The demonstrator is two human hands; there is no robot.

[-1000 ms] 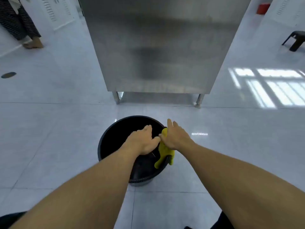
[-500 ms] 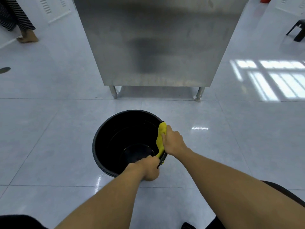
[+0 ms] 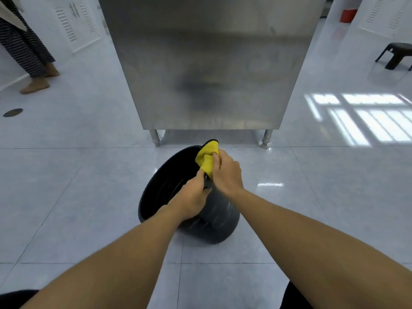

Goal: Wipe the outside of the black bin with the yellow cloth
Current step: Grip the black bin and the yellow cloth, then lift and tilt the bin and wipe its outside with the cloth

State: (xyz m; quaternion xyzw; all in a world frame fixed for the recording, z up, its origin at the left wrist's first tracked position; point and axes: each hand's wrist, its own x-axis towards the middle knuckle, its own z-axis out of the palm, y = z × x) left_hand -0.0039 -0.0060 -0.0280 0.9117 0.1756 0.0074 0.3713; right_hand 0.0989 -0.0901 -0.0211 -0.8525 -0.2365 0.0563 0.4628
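Round black plastic bin [image 3: 214, 221] tipped over on the floor.
Left hand [image 3: 191, 197] clasps its rim; right hand [image 3: 226, 172] bunches the yellow cloth [image 3: 206, 158] there.

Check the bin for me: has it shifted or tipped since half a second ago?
Yes. The black bin has tipped: its mouth now faces left and its outer wall shows, where before its open top faced up. It still sits before the steel cabinet.
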